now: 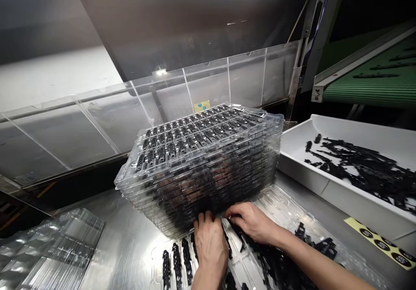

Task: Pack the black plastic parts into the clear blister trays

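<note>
My left hand [212, 244] reaches down over a clear plastic tray [240, 266] in front of me, its fingers bent and close together at the tray's far side. Just right of it, my right hand [251, 221] has its fingers curled inward above black parts. Whatever either set of fingertips grips is hidden. Slim black plastic parts [177, 259] lie in a row in the slots left of my left hand. Beneath my right forearm is a loose heap of similar black parts [286, 268]. Right behind both hands rises a tall stack of filled clear trays [208, 169].
At right stands a white bin [325, 182] holding loose black parts, with a yellow label sheet [380, 242] by its front. Clear trays [61, 251] are stacked at lower left. A green conveyor belt [373, 82] runs at upper right. Transparent panels [208, 82] border the back.
</note>
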{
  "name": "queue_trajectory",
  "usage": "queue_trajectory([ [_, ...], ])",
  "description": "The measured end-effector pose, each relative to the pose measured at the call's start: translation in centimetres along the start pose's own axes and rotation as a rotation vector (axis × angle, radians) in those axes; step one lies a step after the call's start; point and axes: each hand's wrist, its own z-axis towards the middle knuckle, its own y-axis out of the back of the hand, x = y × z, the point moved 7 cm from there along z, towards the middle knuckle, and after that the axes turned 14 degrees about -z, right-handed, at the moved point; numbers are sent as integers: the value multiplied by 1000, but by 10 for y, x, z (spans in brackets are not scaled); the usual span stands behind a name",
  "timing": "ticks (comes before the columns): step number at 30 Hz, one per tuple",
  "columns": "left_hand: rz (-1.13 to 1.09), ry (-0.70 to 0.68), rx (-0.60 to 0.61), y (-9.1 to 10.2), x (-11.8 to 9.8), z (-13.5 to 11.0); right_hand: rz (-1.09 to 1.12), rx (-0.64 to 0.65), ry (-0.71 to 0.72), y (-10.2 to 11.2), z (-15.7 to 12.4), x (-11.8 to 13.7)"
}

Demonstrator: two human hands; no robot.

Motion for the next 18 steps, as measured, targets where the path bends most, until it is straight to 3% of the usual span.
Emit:
queue_trajectory([
  [11, -78, 19, 11, -3, 4, 2, -310, 40, 86, -9, 2, 1],
  [18, -188, -74, 75, -5, -6, -1, -195, -38, -45, 4, -1, -10],
])
